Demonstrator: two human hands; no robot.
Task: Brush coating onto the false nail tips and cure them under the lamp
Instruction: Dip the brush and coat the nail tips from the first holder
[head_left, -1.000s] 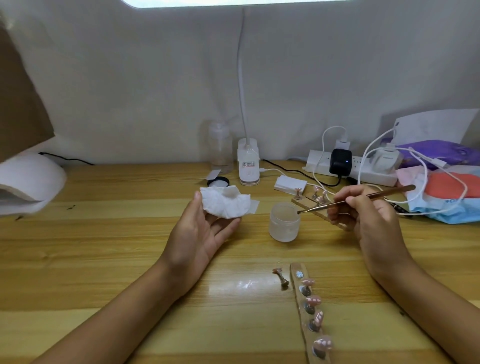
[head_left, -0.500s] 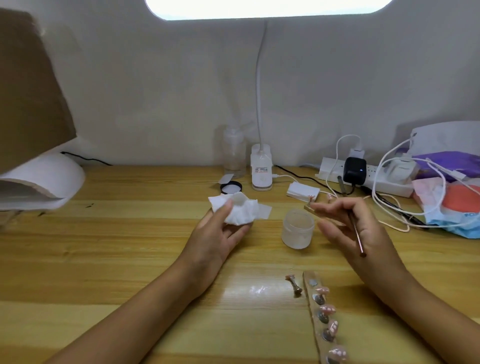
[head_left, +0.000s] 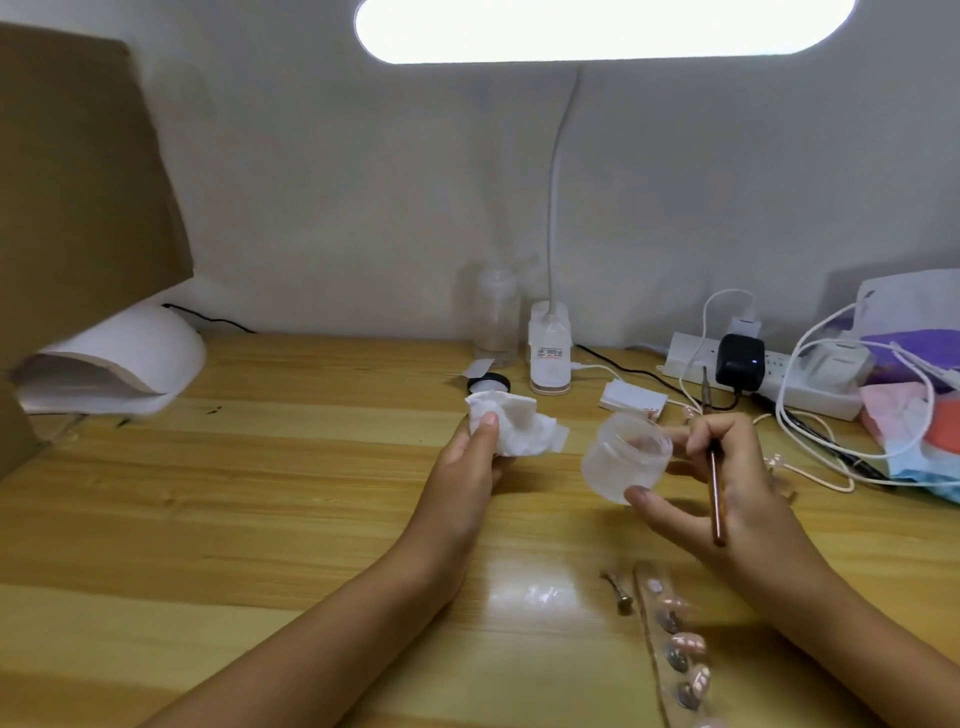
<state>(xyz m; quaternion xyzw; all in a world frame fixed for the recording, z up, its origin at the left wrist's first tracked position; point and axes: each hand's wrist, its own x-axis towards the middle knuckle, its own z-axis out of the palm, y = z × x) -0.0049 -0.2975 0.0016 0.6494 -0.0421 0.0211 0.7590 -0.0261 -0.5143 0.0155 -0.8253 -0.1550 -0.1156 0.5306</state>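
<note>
My left hand holds a crumpled white tissue at the table's middle, thumb pressed on it. My right hand grips a frosted clear jar between thumb and fingers, lifted and tilted, while a thin copper-coloured brush stays tucked between its fingers, tip pointing away. A wooden strip carrying several pink false nail tips lies near the front edge. One loose metal nail stand lies left of the strip. The white curing lamp sits at far left.
A white desk lamp base and a clear bottle stand at the back. A black lid lies nearby. A power strip with chargers, white cables and coloured packets crowd the right. A cardboard box rises at left.
My right hand turned the brush from pointing left to lying along the palm, then took hold of the jar and lifted it. The camera tilted upward. My left hand kept the tissue.
</note>
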